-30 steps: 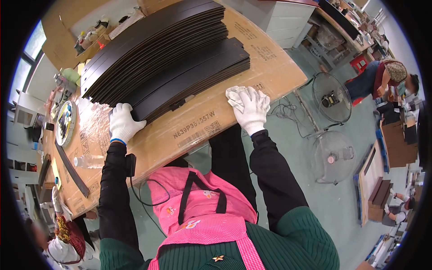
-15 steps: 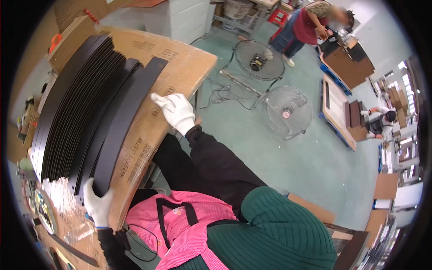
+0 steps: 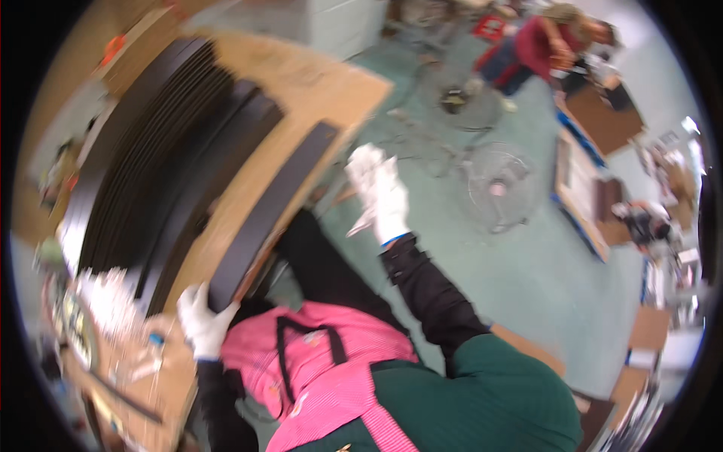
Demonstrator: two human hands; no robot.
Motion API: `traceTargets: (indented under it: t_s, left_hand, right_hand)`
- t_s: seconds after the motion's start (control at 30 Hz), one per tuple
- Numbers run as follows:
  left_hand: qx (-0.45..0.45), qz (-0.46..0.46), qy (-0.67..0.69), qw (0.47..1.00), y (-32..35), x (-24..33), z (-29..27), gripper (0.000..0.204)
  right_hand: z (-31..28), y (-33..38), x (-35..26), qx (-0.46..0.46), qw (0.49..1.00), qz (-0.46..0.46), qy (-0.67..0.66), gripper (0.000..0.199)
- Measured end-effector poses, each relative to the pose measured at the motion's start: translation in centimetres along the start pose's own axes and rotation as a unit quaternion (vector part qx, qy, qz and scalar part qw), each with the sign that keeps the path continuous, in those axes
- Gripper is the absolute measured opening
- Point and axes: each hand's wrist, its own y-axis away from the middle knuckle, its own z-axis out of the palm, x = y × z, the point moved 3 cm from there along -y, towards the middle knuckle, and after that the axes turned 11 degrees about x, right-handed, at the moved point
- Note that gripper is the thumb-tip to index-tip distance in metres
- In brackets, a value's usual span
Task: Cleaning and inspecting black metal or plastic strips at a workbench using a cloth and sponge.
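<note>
A long dark flat strip (image 3: 271,207) lies slantwise along the right edge of the cardboard-topped surface (image 3: 324,79). My left hand (image 3: 202,322), in a white glove, grips the strip's near end, its thumb and fingers on either side. My right hand (image 3: 382,194), also gloved in white, is raised over the floor to the right of the strip. Its fingers are stretched out and nothing is in them, though the glove is slightly blurred. Left of the strip stands a row of similar dark strips (image 3: 147,147), packed close together, with bare cardboard showing between.
Clear plastic wrap (image 3: 109,301) bunches at the row's near end. Floor fans (image 3: 497,184) stand to the right. Farther off, one person (image 3: 538,49) bends over a work surface and another (image 3: 646,222) works beside a pallet (image 3: 576,192). A red stool (image 3: 489,28) stands at the back.
The gripped strip has shifted right, away from the row, to the cardboard's edge, my left hand moving with it. My right hand has swung right and off the surface. The whole view has shifted slightly.
</note>
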Motion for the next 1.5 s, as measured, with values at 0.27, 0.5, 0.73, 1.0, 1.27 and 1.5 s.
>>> traceTargets:
  t_s: [0.27, 0.5, 0.73, 1.0, 1.27, 1.5]
  left_hand:
    - [-0.021, 0.028, -0.030, 0.999, 0.7, -2.4, 2.5, 0.096]
    - [-0.042, 0.015, -0.045, 0.998, 0.7, -2.7, 1.5, 0.099]
    - [-0.042, 0.026, -0.040, 0.998, 0.6, -2.8, 1.9, 0.098]
    - [-0.035, 0.032, -0.052, 0.997, 0.5, -2.7, 2.0, 0.098]
    - [-0.036, 0.028, -0.050, 0.998, 0.2, -2.4, 1.6, 0.097]
    - [-0.025, 0.038, -0.034, 0.998, 0.1, -2.1, 2.2, 0.094]
  right_hand:
    - [18.9, 10.7, 12.3, -0.314, 0.582, -0.283, 0.695, 0.032]
    - [14.5, -2.9, 11.1, -0.317, 0.546, -0.459, 0.625, 0.020]
    - [10.8, -22.1, 0.5, -0.109, 0.568, -0.216, 0.787, 0.055]
    - [16.0, 1.0, 11.7, -0.359, 0.466, -0.397, 0.704, 0.029]
    - [11.8, -11.5, 5.8, -0.269, 0.472, -0.445, 0.712, 0.030]
    - [8.4, -23.2, -1.0, -0.060, 0.534, -0.168, 0.826, 0.040]
